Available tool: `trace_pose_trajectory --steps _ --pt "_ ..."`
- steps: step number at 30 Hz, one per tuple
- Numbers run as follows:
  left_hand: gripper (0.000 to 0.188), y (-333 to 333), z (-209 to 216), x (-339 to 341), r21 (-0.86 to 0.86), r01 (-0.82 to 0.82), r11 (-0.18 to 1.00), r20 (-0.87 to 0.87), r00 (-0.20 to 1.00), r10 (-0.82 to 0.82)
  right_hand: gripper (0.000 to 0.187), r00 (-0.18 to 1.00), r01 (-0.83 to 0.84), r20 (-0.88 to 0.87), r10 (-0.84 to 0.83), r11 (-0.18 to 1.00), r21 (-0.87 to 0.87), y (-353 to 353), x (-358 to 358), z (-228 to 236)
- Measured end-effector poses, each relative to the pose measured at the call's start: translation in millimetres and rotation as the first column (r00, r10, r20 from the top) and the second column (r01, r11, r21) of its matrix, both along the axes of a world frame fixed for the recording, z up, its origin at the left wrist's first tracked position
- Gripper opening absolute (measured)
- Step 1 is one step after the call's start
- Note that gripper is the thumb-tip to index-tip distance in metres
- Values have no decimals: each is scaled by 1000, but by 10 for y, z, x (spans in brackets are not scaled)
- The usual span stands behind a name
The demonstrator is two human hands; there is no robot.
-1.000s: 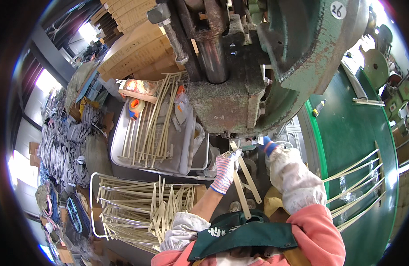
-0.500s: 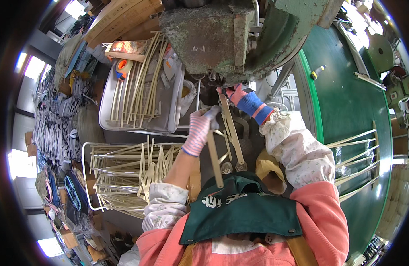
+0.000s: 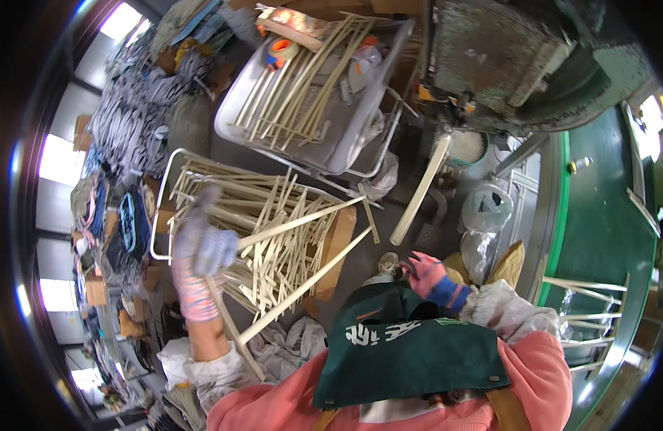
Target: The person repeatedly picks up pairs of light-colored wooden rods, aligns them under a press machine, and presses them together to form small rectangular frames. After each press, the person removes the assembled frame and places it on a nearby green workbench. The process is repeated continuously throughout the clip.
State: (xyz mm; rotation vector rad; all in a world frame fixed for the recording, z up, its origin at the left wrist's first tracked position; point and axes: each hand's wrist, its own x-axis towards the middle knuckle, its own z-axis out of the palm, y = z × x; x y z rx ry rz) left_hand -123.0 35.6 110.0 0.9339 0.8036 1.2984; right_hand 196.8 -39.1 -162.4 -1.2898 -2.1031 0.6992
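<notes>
My left hand [image 3: 202, 251], in a striped glove with a grey palm, is out at the left beside the wire rack. It is closed on a pale strip frame [image 3: 303, 291], made of two long strips joined by a shorter crosspiece at each end. The frame slants over the loose strips. Close to the front of my green apron is my right hand [image 3: 428, 278], in a pink and blue glove. Its fingers are curled, with dark bits at the tips; what they hold, if anything, I cannot make out.
A white wire rack [image 3: 163, 194] holds many piled pale strips. Behind it a grey tray [image 3: 342, 154] carries more strips and a tape roll [image 3: 281, 49]. A pale bar [image 3: 421, 190] juts from under the green machine [image 3: 489, 57]. A green table [image 3: 597, 208] stands right.
My left hand has swung left from the machine, carrying the strip frame over the rack. My right hand has come down from the machine toward my apron. The view has turned left.
</notes>
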Motion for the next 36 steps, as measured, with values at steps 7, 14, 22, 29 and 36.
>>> trace_pose_trajectory --steps 7,14,22,29,36 --pt "32 -1162 929 -1561 277 -551 787 107 832 545 73 847 -501 101 522 848 -172 414 -1076 -524" --pt "23 -1270 390 -3007 11 -891 454 223 445 867 23 673 -641 227 704 708 -296 715 -12 207" --pt "26 -567 -2180 -1658 -426 -715 554 4 611 792 22 671 -278 513 536 823 -495 721 1472 2980" --pt "30 -396 -2461 122 -424 -150 893 -322 947 7 36 656 -228 235 717 485 -844 1256 1074 2974" --pt "41 -234 -1249 1537 -219 749 625 223 662 -715 28 512 -468 316 798 568 -676 1768 -247 1432"
